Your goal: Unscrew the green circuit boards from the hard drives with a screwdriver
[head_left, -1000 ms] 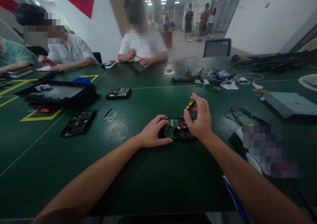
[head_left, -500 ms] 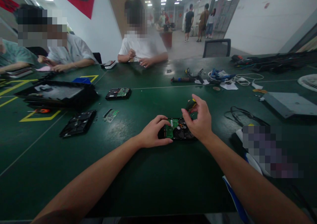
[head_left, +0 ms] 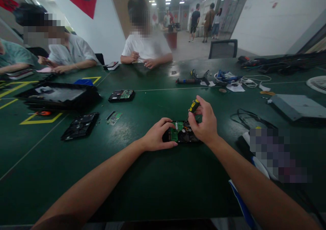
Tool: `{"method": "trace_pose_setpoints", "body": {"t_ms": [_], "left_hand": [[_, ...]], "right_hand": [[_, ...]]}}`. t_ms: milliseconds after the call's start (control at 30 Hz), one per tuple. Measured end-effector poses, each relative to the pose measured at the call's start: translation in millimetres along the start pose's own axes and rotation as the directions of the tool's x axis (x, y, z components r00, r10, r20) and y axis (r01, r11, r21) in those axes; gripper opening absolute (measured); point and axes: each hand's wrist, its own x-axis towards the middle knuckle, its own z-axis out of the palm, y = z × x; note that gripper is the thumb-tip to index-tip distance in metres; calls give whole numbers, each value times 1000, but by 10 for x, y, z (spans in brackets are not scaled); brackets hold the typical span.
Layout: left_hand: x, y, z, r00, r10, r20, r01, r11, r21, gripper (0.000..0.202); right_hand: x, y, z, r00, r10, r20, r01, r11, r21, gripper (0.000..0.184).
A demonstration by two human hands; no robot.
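A black hard drive [head_left: 188, 136] with a green circuit board [head_left: 177, 131] on its upper face lies flat on the table before me. My left hand [head_left: 161, 135] grips its left end, thumb on the near edge and fingers over the far side and board. In my right hand [head_left: 205, 121], thumb and fingers pinch a yellow-and-black screwdriver [head_left: 194, 106]. The handle tilts up over the drive's right half. Its shaft points down toward the drive, but I cannot make out exactly where the tip rests.
Left on the green table [head_left: 142, 182] are a second drive [head_left: 80, 126], a loose circuit board [head_left: 114, 118], another drive [head_left: 121, 95] and a black tray [head_left: 61, 96]. To the right lie cables [head_left: 251, 118] and a grey metal box [head_left: 299, 108]. A person [head_left: 146, 50] sits opposite.
The screwdriver's handle has turned in my right hand, so more of its yellow shows. My left hand stays on the hard drive, which has not moved visibly.
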Motion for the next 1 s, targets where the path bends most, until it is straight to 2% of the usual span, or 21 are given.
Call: {"method": "trace_pose_setpoints", "body": {"t_ms": [267, 500, 767, 1000], "left_hand": [[-10, 2, 1, 1000, 11, -5, -11, 1000, -3, 64], [-2, -11, 1, 1000, 5, -4, -5, 1000, 5, 67], [-4, -23, 18, 1000, 6, -10, -6, 1000, 4, 66], [-3, 6, -3, 1000, -16, 3, 16, 1000, -6, 66]], "right_hand": [[10, -10, -7, 1000, 14, -22, -13, 1000, 18, 66], [15, -29, -14, 1000, -4, 6, 4, 1000, 9, 68], [8, 26, 2, 999, 3, -51, -4, 1000, -16, 63], [-3, 13, 9, 999, 50, 14, -51, 994, 93, 66]]}}
